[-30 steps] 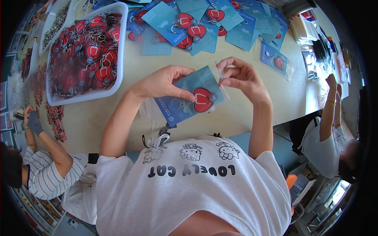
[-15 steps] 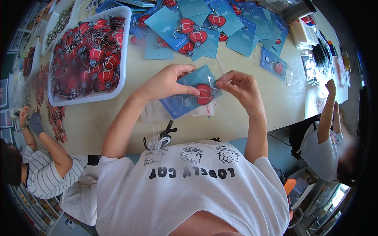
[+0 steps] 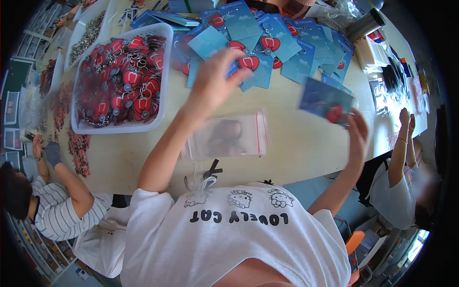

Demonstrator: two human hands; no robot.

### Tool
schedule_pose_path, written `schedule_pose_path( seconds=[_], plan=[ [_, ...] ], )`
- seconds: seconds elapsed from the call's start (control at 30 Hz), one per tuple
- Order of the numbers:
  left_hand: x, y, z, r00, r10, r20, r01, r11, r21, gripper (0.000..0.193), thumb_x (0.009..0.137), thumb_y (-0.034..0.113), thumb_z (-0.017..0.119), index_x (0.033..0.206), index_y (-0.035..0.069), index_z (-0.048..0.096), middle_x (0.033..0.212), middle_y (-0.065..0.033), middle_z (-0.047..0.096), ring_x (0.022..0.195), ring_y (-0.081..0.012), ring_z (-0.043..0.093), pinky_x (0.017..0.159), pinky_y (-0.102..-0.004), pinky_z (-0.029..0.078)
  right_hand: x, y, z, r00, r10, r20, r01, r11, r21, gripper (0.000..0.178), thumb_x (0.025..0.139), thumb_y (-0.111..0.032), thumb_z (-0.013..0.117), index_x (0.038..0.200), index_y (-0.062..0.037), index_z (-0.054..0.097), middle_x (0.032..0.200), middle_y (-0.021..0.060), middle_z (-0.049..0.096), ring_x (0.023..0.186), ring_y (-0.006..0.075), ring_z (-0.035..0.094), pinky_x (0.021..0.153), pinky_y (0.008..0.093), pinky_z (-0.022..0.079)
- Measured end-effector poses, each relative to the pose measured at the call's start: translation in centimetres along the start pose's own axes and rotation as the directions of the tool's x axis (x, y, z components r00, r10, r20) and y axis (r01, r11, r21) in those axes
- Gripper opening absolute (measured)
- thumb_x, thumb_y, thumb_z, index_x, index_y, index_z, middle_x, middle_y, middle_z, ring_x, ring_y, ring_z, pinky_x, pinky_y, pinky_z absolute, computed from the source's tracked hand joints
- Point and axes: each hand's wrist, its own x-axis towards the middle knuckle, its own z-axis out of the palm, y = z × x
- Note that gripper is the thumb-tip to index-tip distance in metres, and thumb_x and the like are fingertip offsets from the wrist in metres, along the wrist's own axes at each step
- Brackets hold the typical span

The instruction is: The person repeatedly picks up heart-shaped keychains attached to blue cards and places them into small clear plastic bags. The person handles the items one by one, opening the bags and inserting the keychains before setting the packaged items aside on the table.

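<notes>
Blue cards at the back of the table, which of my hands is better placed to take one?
Likely your left hand: it's at the near edge of the blue cards, while your right hand holds a card.

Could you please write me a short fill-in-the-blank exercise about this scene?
1. The person's ____ hand holds a blue rectangular card.
2. On that card is a small rounded ____ charm.
3. The white rectangular plastic tub, heaped with red keychains, stands to the ____ of the clear flat plastic bag in the picture.

Missing words: right; red; left.
</notes>
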Motion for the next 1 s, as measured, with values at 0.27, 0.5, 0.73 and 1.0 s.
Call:
schedule_pose_path(
  seconds=[0.27,0.5,0.73,1.0],
  plan=[
    [3.2,-7.8,1.1,0.945,-0.026,-0.326,0.217,0.795,0.566,0.049,0.077,0.021,0.075,0.119,0.005,0.056,0.103,-0.0171,0.058,0.099,-0.0355,0.052,0.089,-0.0463,0.040,4.0,1.0,0.5,0.785,-0.593,-0.180,0.148,0.462,-0.875,0.059,0.080,-0.035,0.073,0.127,-0.0052,0.053,0.128,0.0182,0.053,0.119,0.0343,0.049,0.098,0.0423,0.040],
    [2.9,-6.8,-1.8,0.919,-0.348,-0.185,0.320,0.933,-0.164,0.032,0.082,0.012,0.069,0.112,0.007,0.062,0.105,-0.0121,0.065,0.095,-0.0237,0.063,0.079,-0.0356,0.049,2.4,-5.3,17.7,0.753,-0.452,0.478,0.621,0.728,-0.290,0.052,0.082,-0.020,0.073,0.128,-0.0081,0.052,0.126,0.0138,0.054,0.113,0.0311,0.055,0.093,0.0384,0.045],
    [1.4,-3.0,-2.1,0.762,-0.587,0.273,0.597,0.474,-0.647,0.043,0.083,0.021,0.072,0.120,0.000,0.060,0.105,-0.0052,0.065,0.095,-0.0129,0.060,0.075,-0.0276,0.048,3.9,-5.0,17.5,0.647,-0.306,0.698,0.374,0.925,0.059,0.064,0.087,-0.033,0.069,0.139,-0.0067,0.042,0.135,0.0099,0.050,0.122,0.0208,0.049,0.093,0.0341,0.044],
    [0.7,-3.1,0.8,0.758,-0.408,0.508,0.652,0.444,-0.615,0.040,0.084,0.022,0.071,0.118,0.003,0.063,0.099,-0.0030,0.069,0.085,-0.0068,0.063,0.073,-0.0202,0.048,-0.2,-6.1,15.7,0.674,-0.127,0.728,-0.117,0.954,0.275,0.059,0.090,-0.027,0.065,0.139,-0.0036,0.042,0.136,0.0119,0.047,0.118,0.0206,0.051,0.097,0.0342,0.043]
  ],
)
